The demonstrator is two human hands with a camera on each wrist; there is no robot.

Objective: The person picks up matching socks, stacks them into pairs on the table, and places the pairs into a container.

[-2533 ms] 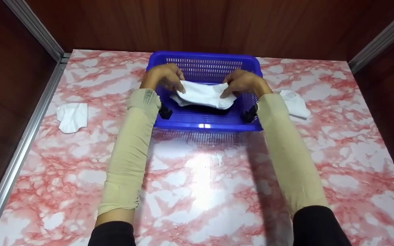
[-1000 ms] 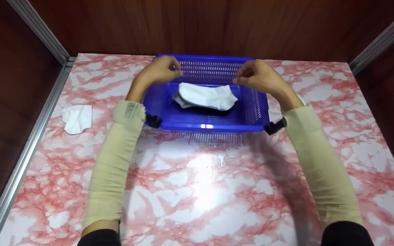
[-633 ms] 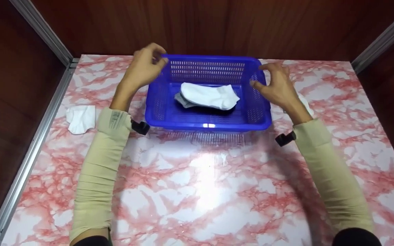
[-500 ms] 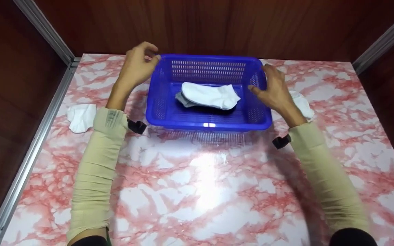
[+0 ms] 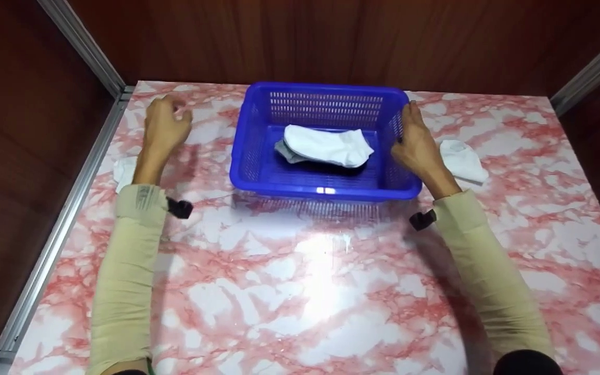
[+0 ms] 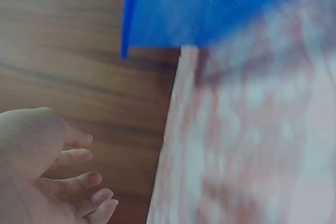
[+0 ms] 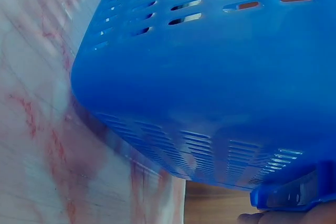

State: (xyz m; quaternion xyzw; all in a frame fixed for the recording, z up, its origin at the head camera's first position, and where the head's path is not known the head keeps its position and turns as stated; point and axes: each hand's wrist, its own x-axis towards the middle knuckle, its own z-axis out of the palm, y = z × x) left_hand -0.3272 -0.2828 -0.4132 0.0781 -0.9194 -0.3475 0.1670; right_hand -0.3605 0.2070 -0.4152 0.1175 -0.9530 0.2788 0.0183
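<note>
A blue plastic basket (image 5: 362,195) with slotted walls stands at the back middle of the table. Inside it lies a white sock (image 5: 326,146) on top of a grey one (image 5: 285,151). My right hand (image 5: 417,139) grips the basket's right rim, thumb on the inner side. In the right wrist view the basket wall (image 7: 199,87) fills most of the picture, with fingertips (image 7: 294,218) under its rim. Away to the left, my left hand (image 5: 164,125) hovers with loosely bent fingers, holding nothing. Partly hidden behind the left wrist is a white piece of fabric (image 5: 123,170).
On the table right of the basket lies another folded white piece of fabric (image 5: 464,162). Brown wood-look panels (image 5: 331,41) with metal edge strips (image 5: 71,192) enclose the back and sides of the red-and-white marbled table (image 5: 258,291).
Both hands have let go of the white sock, which now lies in the basket. The left hand has swung left past the basket; the right has moved onto the right rim.
</note>
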